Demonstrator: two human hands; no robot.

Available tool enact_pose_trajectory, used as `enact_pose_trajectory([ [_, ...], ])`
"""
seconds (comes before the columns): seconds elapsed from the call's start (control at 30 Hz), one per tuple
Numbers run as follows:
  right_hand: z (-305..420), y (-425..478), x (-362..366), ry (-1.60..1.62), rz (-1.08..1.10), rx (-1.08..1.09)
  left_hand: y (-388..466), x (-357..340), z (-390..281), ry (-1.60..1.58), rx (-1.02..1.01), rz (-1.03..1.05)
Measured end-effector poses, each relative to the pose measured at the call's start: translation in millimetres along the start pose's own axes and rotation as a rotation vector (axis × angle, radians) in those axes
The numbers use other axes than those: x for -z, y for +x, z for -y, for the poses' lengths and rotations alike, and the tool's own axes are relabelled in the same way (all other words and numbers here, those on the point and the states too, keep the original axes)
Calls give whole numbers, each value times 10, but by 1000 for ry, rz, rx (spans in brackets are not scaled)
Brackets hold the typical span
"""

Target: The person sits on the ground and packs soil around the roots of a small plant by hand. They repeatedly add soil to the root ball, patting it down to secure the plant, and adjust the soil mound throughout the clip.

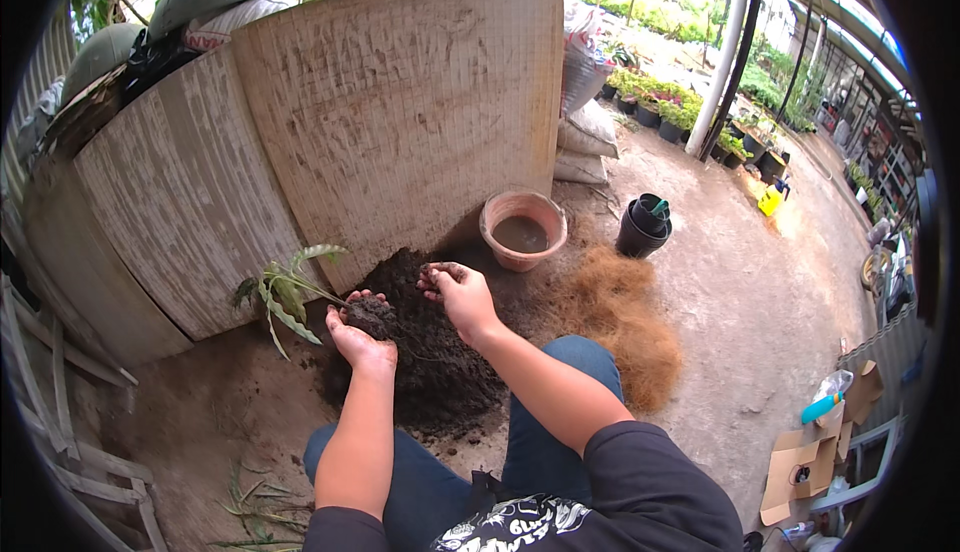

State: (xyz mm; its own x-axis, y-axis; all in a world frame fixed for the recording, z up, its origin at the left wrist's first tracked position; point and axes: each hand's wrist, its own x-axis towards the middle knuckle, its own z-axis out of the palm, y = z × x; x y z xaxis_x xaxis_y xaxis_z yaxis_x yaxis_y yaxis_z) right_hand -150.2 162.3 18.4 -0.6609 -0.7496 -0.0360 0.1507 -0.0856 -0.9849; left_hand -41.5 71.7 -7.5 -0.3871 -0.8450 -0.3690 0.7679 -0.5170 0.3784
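My left hand cups the soil-covered root ball of a leafy plant, whose stem and long green leaves lean out to the left. To the right of it, my right hand is raised over the heap of dark soil, its dirty fingertips drawn together; whether they pinch a bit of soil cannot be told. The heap lies on the ground between my knees and the board wall. Beyond my right hand stands a terracotta-coloured pot with murky liquid in it.
Brown coir-like fibre lies right of the soil. Stacked black plastic pots stand behind it. A tall board wall borders the far side. Cut leaves lie at lower left, wooden slats at the left edge, an opened cardboard box at lower right.
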Motion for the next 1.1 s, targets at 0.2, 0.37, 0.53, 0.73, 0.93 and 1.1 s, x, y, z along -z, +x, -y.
enact_pose_trajectory([
  [0.2,-141,-87,25,-773,368,360,-28,11,75,65,61,67],
  [0.37,-51,-215,-53,-498,266,477,-36,43,115,137,72,47],
  [0.53,-105,-362,-111,-704,351,559,-48,22,181,157,41,38],
  [0.73,-110,-356,-153,-646,300,590,-164,-37,138,152,108,82],
  [0.93,-77,-268,-120,-683,267,641,-214,-63,121,195,187,67],
  [1.1,-47,-305,-129,-697,253,613,-309,-145,55,269,230,38],
])
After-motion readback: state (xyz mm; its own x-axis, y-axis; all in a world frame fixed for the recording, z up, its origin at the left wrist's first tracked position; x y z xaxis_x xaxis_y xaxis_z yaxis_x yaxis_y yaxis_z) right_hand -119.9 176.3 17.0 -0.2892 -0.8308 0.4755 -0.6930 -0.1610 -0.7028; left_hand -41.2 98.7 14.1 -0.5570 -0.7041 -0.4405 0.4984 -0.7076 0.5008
